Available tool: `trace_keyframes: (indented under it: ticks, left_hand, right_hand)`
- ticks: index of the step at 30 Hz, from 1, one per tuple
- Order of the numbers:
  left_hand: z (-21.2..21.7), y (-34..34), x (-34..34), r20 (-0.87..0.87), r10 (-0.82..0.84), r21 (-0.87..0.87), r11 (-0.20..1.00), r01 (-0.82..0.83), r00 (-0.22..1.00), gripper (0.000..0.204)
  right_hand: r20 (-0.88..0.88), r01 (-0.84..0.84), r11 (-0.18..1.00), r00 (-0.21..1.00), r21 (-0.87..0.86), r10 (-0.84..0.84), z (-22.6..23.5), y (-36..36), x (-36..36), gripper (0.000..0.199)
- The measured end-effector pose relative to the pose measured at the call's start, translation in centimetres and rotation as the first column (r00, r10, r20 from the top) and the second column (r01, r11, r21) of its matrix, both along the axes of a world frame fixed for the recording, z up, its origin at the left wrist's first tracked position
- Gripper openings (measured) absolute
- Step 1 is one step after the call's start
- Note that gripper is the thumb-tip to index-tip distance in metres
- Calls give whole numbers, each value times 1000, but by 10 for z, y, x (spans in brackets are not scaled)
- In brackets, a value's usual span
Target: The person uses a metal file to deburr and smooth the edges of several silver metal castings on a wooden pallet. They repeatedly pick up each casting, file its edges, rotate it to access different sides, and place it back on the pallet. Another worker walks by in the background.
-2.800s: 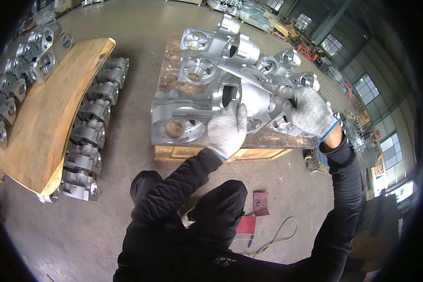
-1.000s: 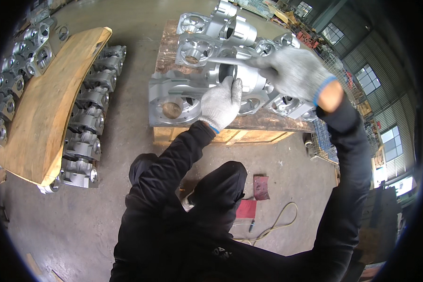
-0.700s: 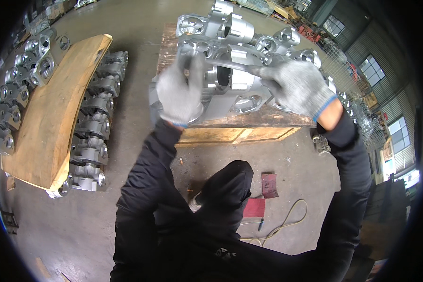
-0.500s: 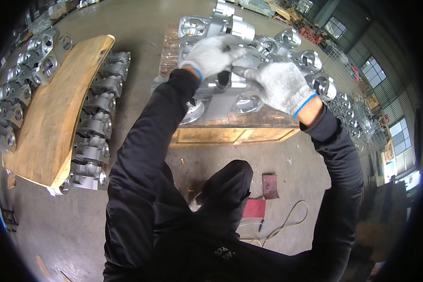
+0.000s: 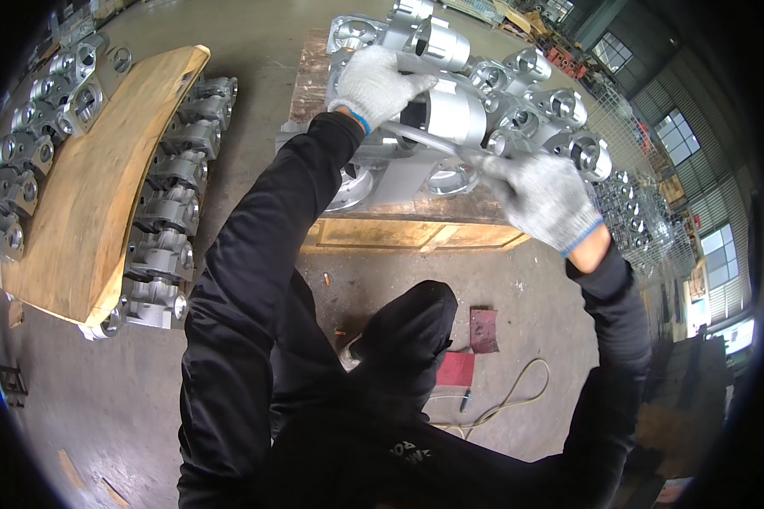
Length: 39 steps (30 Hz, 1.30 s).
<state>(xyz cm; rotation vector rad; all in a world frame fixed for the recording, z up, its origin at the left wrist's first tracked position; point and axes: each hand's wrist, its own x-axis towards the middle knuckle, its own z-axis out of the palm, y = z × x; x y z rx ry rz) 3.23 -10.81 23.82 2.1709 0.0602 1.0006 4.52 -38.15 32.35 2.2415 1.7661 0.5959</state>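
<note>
In white knit gloves with blue cuffs, both of my hands work over a silver metal casting (image 5: 454, 114) with a round, open cylinder end. My left hand (image 5: 378, 85) is closed over the casting's left side, its thumb stretched to the right along the top. A thin, flat grey file-like bar (image 5: 420, 136) runs across the near side of the opening. My right hand (image 5: 539, 191) grips its right end, fingers wrapped round it and slightly blurred. The bar's left end reaches close under my left hand. Whether it touches the casting I cannot tell.
More castings (image 5: 569, 110) crowd the wooden-topped crate (image 5: 429, 235). To the left, a curved wooden board (image 5: 102, 199) lies between rows of castings (image 5: 161, 254). Red sheets (image 5: 484, 331) and a looped hose (image 5: 518, 403) lie on the floor by my knee.
My right hand has moved right and toward me, away from my left hand. The file-like bar now shows between them. My left hand has shifted slightly up on the casting.
</note>
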Motion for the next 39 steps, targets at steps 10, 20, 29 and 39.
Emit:
trace_keyframes:
  ticks: [10, 20, 29, 39]
  left_hand:
    - [-47, 54, -74, -156, 251, 94, 967, -238, 955, 44]
    - [-110, 32, -93, -409, 398, 440, 875, -204, 821, 63]
    - [-127, 26, -91, -252, 413, 407, 866, -291, 875, 54]
    - [-117, 11, -98, -348, 395, 376, 889, -259, 850, 53]
  right_hand:
    - [45, -131, 955, 991, 265, 124, -55, -22, -1, 49]
    - [26, 18, 974, 999, 224, -24, -96, -13, -5, 69]
    - [114, -6, 939, 993, 343, -35, -132, -17, 4, 72]
    - [-114, 224, 912, 974, 343, -197, -173, -5, 10, 73]
